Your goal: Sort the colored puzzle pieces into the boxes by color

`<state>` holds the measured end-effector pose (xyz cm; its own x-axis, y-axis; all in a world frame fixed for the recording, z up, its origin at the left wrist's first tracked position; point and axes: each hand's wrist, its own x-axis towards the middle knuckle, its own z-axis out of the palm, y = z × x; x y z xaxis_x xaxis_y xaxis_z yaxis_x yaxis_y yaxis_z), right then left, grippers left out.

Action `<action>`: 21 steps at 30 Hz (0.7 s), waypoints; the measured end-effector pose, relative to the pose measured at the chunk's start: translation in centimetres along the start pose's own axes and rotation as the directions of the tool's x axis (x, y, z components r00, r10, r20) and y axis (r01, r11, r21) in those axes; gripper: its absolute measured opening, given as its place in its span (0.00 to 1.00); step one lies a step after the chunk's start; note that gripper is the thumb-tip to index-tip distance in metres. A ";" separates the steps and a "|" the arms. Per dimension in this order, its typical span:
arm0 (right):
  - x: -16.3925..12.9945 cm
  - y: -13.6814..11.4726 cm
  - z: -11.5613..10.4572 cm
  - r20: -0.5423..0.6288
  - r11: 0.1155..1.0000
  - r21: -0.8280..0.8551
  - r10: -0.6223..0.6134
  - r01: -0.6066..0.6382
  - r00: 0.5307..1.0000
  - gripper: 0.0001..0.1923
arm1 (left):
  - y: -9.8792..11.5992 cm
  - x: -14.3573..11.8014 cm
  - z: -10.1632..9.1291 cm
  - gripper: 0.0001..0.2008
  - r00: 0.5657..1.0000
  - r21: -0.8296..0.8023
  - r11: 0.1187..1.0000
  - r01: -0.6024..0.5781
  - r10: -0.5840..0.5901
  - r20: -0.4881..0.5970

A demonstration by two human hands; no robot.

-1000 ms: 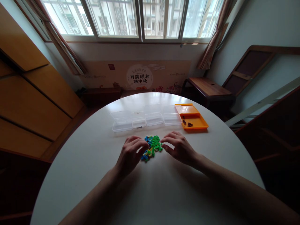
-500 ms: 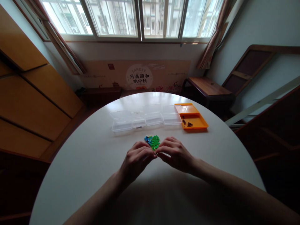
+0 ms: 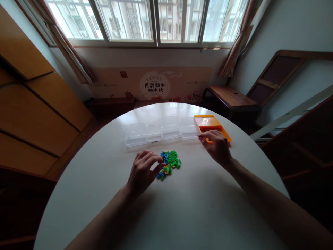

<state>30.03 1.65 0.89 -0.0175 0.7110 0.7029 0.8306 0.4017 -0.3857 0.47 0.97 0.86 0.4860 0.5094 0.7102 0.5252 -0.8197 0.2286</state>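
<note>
A pile of small green, blue and yellow building bricks (image 3: pixel 171 159) lies on the white table in front of me. My left hand (image 3: pixel 143 172) is at the pile's left edge, its fingers bent and the thumb slightly apart from them; I see nothing held there. Over the front of the orange box (image 3: pixel 225 133), my right hand (image 3: pixel 217 147) pinches a small dark piece (image 3: pixel 199 136) between its fingertips. It covers much of the box's inside.
A row of clear plastic boxes (image 3: pixel 135 140) with raised lids stands behind the bricks, left of the orange box. One small dark bit (image 3: pixel 155 141) lies before them. The round white table (image 3: pixel 104 194) reaches toward the window wall.
My right hand has left the pile and moved right and away to the orange box. My left hand has shifted a little left, uncovering more bricks at the pile's near side.
</note>
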 end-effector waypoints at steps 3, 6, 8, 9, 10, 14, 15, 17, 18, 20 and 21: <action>0.5 2.5 -0.5 -0.080 0.986 -0.054 0.151 -0.155 0.985 0.08 | -0.6 -0.1 -0.2 0.02 0.998 0.048 0.997 0.065 -0.065 -0.008; 0.5 4.2 -0.6 -0.086 0.970 -0.058 0.229 -0.235 0.969 0.10 | -0.9 -0.4 -0.2 0.03 0.993 0.090 0.989 0.118 -0.118 0.000; 0.4 4.8 -0.5 -0.087 0.964 -0.049 0.256 -0.261 0.963 0.11 | -1.0 -0.5 0.0 0.03 0.989 0.111 0.983 0.144 -0.147 0.019; 0.3 4.8 -0.5 -0.091 0.962 -0.045 0.265 -0.269 0.960 0.11 | -1.1 -0.6 0.0 0.03 0.986 0.120 0.980 0.157 -0.162 0.032; 0.3 4.8 -0.5 -0.093 0.961 -0.041 0.267 -0.272 0.959 0.11 | -1.2 -0.7 0.1 0.04 0.983 0.127 0.977 0.169 -0.176 0.047; 0.4 3.8 -0.5 -0.084 0.966 -0.013 0.255 -0.257 0.963 0.10 | -1.5 -1.0 0.3 0.06 0.970 0.140 0.970 0.198 -0.215 0.115; 0.4 3.5 -0.4 -0.075 0.967 -0.004 0.252 -0.253 0.965 0.10 | -1.5 -1.0 0.3 0.07 0.965 0.138 0.969 0.205 -0.224 0.135; 0.4 2.8 -0.3 -0.053 0.971 0.010 0.239 -0.239 0.969 0.10 | -1.4 -1.1 0.3 0.09 0.955 0.135 0.966 0.222 -0.243 0.172; 0.3 2.6 -0.2 -0.042 0.974 0.013 0.227 -0.227 0.973 0.10 | -1.4 -1.1 0.3 0.09 0.949 0.135 0.964 0.230 -0.253 0.186; 0.2 2.1 0.0 -0.021 0.981 0.016 0.195 -0.195 0.981 0.10 | -1.3 -1.1 0.3 0.08 0.942 0.139 0.961 0.240 -0.265 0.206; 0.1 1.9 0.1 -0.015 0.984 0.015 0.179 -0.179 0.984 0.09 | -1.2 -1.0 0.3 0.07 0.940 0.142 0.960 0.242 -0.268 0.211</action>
<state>31.57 2.49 0.19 0.1403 0.7627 0.6314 0.8116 0.2766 -0.5145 -0.50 1.50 -0.34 0.4637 0.7539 0.4654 0.7206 -0.6266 0.2970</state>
